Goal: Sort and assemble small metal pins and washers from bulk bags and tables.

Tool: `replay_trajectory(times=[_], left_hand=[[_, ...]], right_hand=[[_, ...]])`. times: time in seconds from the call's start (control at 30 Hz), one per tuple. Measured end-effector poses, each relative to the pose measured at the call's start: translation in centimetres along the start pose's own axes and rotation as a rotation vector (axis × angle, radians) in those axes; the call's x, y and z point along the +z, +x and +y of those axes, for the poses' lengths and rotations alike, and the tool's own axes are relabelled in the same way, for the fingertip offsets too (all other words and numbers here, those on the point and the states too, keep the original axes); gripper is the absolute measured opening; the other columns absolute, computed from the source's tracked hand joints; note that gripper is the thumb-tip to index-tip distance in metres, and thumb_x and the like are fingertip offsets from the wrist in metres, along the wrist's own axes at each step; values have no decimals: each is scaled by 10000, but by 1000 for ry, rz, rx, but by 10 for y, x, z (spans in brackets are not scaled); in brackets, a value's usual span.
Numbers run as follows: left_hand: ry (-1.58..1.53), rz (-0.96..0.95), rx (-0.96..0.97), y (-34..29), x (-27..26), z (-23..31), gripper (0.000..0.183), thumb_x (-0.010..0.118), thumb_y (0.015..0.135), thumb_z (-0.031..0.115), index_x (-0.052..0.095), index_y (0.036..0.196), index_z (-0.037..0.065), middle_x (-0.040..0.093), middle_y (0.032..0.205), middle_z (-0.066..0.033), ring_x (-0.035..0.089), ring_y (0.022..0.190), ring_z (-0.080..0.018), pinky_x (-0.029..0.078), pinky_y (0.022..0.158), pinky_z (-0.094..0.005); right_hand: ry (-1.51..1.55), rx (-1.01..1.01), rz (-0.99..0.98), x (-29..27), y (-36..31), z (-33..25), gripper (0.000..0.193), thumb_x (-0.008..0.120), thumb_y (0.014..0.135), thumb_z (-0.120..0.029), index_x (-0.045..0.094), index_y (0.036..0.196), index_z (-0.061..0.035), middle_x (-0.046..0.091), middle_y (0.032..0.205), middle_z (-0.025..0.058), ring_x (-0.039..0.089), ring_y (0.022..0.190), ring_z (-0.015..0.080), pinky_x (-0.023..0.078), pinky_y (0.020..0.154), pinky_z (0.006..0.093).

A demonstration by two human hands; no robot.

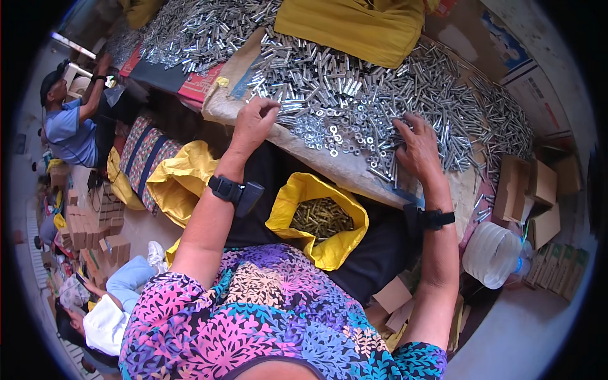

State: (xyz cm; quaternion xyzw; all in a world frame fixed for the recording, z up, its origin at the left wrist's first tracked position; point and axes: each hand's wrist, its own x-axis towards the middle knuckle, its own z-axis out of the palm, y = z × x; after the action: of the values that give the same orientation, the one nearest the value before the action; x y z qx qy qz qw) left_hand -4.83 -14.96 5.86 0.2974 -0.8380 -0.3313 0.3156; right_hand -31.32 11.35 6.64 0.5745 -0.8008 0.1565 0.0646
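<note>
Silvery metal bolts [380,88], heaped loosely, shiny washers [336,137] (flat rings), scattered alongside

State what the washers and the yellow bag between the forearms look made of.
Washers: probably plated steel, bright and silvery, judging by sharp glints. Yellow bag: likely plastic, perhaps woven, with a slight sheen; its mouth holds stiff folds.

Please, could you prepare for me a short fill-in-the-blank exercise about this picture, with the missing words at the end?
1. The many small, flat metal rings lying between the left hand and the right hand are called ____.
2. The open bag that holds small metal pieces is ____ in colour.
3. The large clear plastic bottle is nearer to the ____ hand.
4. A dark strap goes around each ____ of the person wearing the camera.

Missing words: washers; yellow; right; wrist.
</note>
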Motion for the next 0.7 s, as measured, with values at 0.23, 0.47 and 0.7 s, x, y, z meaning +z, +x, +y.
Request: replay_trajectory(times=[0.23, 0.47, 0.7], left_hand=[[168, -151, -129, -18, 3, -12, 209, 716, 745, 171, 678, 928, 77, 601, 694, -51, 590, 630, -190, 473, 597, -314], [240, -337, -160, -9, -4, -6, 223, 697, 774, 194, 663, 982, 120, 611, 755, -87, 606, 701, -234, 480, 641, -341], [248, -401, -71, -8, -5, -15, 180, 662, 826, 212, 627, 964, 102, 575, 762, -94, 571, 732, -234, 448, 650, -352]], right_hand=[[188, 156, 139, -7, -23, -14, 550, 600, 686, 2, 551, 1222, -115, 477, 1287, 174, 478, 1177, 366, 399, 978, 438], [369, 153, 102, -8, -33, -34, 451, 632, 717, 0, 589, 1159, -80, 509, 1216, 171, 548, 1066, 335, 468, 874, 400], [251, 31, 243, -10, -42, -52, 337, 632, 707, -8, 640, 1037, -76, 585, 1067, 135, 582, 947, 319, 463, 815, 409]])
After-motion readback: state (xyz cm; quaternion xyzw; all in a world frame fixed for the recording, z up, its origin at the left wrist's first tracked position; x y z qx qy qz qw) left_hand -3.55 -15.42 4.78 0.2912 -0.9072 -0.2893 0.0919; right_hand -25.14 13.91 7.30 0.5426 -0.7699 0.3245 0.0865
